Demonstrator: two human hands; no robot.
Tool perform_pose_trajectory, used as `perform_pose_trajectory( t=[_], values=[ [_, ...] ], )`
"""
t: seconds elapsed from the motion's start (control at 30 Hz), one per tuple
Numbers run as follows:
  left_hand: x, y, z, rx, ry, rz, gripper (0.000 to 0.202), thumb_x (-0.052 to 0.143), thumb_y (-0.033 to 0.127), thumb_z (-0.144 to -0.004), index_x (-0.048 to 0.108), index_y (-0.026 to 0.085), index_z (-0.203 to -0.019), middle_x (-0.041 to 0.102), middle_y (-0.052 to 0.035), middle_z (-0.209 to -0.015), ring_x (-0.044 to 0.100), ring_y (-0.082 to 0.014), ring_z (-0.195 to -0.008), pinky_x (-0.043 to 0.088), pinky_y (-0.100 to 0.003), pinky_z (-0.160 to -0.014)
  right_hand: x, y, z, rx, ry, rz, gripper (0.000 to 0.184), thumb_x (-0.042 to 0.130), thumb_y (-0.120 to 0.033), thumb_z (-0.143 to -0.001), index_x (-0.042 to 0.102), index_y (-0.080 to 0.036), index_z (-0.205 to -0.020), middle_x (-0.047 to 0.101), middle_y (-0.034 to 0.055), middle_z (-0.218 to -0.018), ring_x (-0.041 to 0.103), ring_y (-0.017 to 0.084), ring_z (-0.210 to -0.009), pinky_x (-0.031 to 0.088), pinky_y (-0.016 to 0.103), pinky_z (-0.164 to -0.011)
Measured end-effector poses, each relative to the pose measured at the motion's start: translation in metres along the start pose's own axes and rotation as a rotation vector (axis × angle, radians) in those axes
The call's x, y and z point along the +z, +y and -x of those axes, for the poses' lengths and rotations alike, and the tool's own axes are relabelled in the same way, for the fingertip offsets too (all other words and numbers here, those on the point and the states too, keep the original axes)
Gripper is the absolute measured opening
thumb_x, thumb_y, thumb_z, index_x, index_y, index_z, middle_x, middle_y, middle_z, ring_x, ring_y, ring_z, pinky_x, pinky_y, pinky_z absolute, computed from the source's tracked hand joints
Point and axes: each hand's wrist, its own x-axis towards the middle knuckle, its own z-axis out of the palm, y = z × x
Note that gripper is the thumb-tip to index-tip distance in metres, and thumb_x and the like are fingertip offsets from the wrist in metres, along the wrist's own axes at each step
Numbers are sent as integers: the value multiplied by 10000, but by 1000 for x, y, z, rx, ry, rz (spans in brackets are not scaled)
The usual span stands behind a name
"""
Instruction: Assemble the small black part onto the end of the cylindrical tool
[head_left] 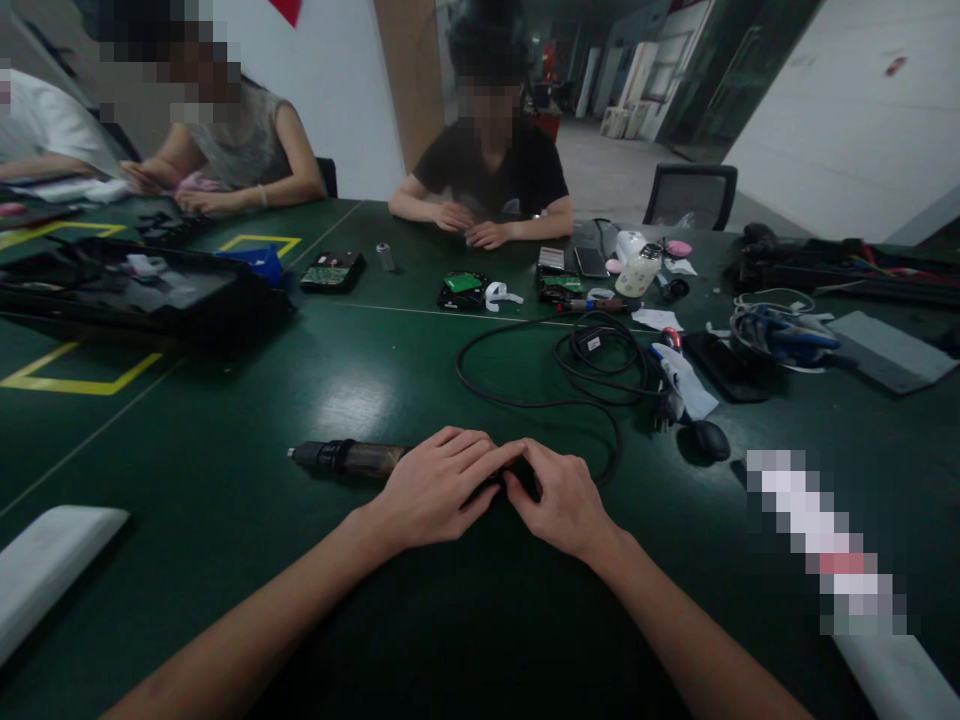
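Observation:
An electric screwdriver (367,458) lies flat on the green table, its bit pointing left. Over its rear half rests my left hand (446,485), fingers closed together around the body. My right hand (562,495) meets it fingertip to fingertip, with thumb and fingers curled at the dark tail end of the tool. Both hands hide most of that end, so the exact grip there is hard to see. A black power cable (611,355) lies in loose coils just beyond my right hand.
Hard drives with green boards (465,290) lie across the table. A black open casing (135,290) stands at left. A blower bulb (705,440), a black phone-like slab (724,365) and a bottle (637,272) are at right. Co-workers sit opposite.

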Motion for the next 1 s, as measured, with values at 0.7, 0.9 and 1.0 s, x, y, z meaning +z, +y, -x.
perform_pose_trajectory(
  t=[0.7,0.9,1.0],
  values=[
    [3,0,0,14,12,-33,574,491,291,-1051,345,212,-1601,680,-78,-1282,617,-227,-1229,468,-405,-1030,0,0,0,4,-6,12,73,572,-242,-1005,577,-223,-1075,696,43,-1030,650,191,-821,429,296,-708],
    [4,0,0,0,15,-77,549,475,308,-1070,355,217,-1598,698,-67,-1203,635,-229,-1162,476,-406,-996,0,0,0,9,-5,20,37,573,-250,-1006,578,-227,-1035,703,39,-1038,646,182,-798,420,292,-698],
    [3,0,0,7,1,-42,586,489,290,-1053,327,213,-1611,683,-76,-1262,615,-230,-1220,463,-409,-1026,1,0,0,4,-1,20,59,578,-245,-1001,579,-225,-1057,702,37,-1026,640,179,-781,416,293,-693]
  ],
)
